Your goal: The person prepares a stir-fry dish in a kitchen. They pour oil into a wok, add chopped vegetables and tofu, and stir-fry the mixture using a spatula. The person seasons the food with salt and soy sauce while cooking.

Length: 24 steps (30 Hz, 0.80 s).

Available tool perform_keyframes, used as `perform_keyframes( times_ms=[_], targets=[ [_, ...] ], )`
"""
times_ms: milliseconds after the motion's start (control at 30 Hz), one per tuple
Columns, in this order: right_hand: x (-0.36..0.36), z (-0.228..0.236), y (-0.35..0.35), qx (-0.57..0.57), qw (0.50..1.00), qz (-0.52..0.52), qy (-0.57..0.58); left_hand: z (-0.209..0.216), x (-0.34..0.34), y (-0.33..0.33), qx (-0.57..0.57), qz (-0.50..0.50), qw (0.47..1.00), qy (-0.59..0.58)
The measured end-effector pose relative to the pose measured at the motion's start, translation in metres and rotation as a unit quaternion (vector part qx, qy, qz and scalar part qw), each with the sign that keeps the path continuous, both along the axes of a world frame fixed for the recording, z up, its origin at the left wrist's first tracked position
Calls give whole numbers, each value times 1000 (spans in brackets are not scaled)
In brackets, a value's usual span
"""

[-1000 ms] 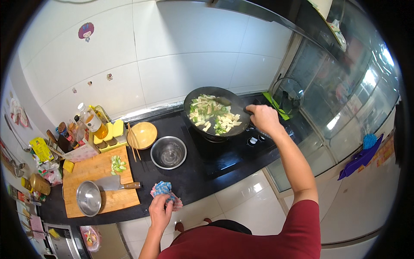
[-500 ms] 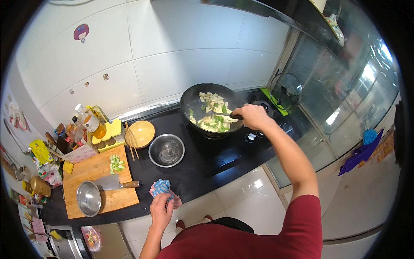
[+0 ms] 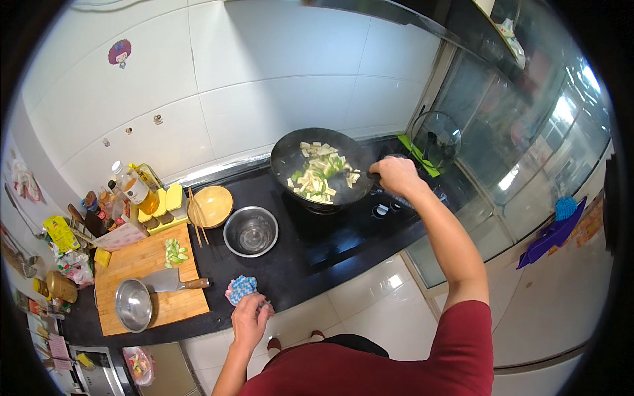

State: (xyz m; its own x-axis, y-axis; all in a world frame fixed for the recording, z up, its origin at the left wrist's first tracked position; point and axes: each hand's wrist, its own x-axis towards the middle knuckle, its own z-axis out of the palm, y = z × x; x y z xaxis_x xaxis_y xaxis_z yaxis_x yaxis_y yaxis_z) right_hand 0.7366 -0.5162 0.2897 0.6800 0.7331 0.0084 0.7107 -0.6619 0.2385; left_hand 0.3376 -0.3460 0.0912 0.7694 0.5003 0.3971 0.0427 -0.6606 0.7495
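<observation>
My right hand (image 3: 398, 177) is closed around the dark handle of a spatula (image 3: 374, 175), whose far end is blurred among the food in the black wok (image 3: 284, 146) on the stove. Pale flat pieces and green bits of cooking food (image 3: 322, 173) are heaped in the wok, and faint steam rises. At the counter's front edge, my left hand (image 3: 249, 325) hangs over a blue and pink cloth (image 3: 242, 288), its thumb apart from loosely bent fingers. Nothing shows in that hand; whether it touches the cloth I cannot tell.
Left of the wok stand a steel bowl (image 3: 250, 231) and a yellow plate (image 3: 214, 206) with chopsticks. Farther left, a wooden board (image 3: 122, 264) bears a cleaver (image 3: 165, 282), another steel bowl (image 3: 133, 304) and chopped green pieces. A glass lid (image 3: 436, 138) leans at the right.
My right hand has moved slightly right and the spatula has stirred through the food, which is now heaped differently. The left hand stays near the cloth. The whole view has shifted slightly.
</observation>
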Motion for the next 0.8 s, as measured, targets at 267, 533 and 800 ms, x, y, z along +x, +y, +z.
perform_keyframes(
  times_ms=[267, 533, 800],
  targets=[
    [8, 47, -16, -50, 997, 39, -44, 3, -12, -3, -20, 32, 999, 39],
    [27, -23, -9, 54, 998, -6, 17, -1, 1, -12, 0, 8, 999, 31],
    [54, 34, -33, 185, 955, -123, 196, -8, -5, -13, -11, 47, 998, 42]
  ],
)
